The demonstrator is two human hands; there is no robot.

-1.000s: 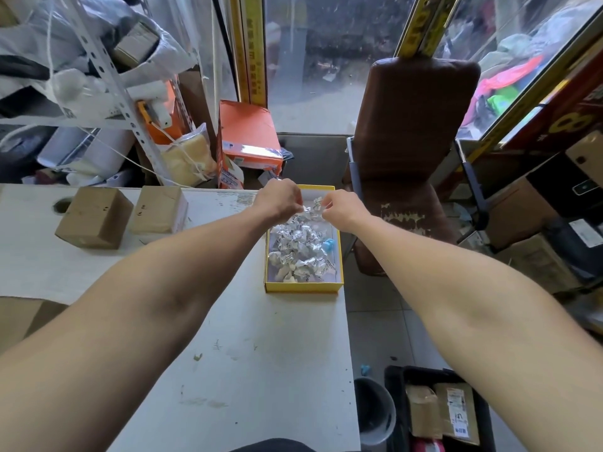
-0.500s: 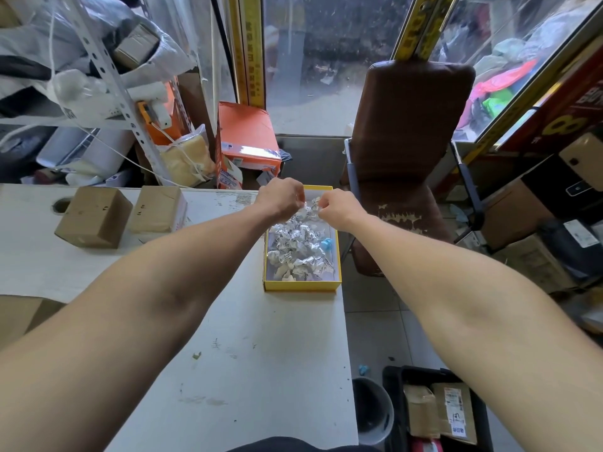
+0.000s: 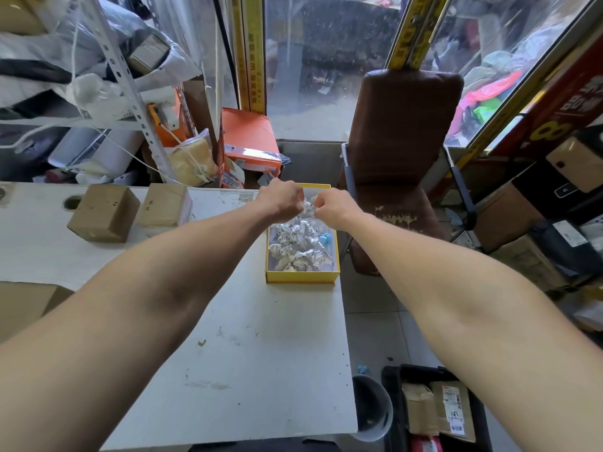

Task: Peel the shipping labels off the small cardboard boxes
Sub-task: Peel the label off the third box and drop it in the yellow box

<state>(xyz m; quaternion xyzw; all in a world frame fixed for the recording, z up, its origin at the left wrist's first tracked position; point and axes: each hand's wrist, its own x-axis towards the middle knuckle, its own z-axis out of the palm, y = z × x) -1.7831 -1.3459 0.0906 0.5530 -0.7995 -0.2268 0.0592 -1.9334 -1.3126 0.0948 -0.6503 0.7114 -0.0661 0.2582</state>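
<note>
Both hands, left (image 3: 283, 200) and right (image 3: 329, 207), pinch a crumpled label (image 3: 308, 205) over the tray (image 3: 301, 277), which holds many balled labels just below them. Two boxes (image 3: 104, 213) sit well left of the left hand; any labels there are hidden.

Head view — down over table (image 3: 228, 353).

The tray (image 3: 301, 277) is bright yellow, heaped with white crumpled labels (image 3: 298, 246) printed in black, plus one pale-blue scrap (image 3: 325, 238), possibly tape. Two cardboard boxes (image 3: 103, 213) are plain brown on the scuffed off-white counter (image 3: 248, 353).
</note>
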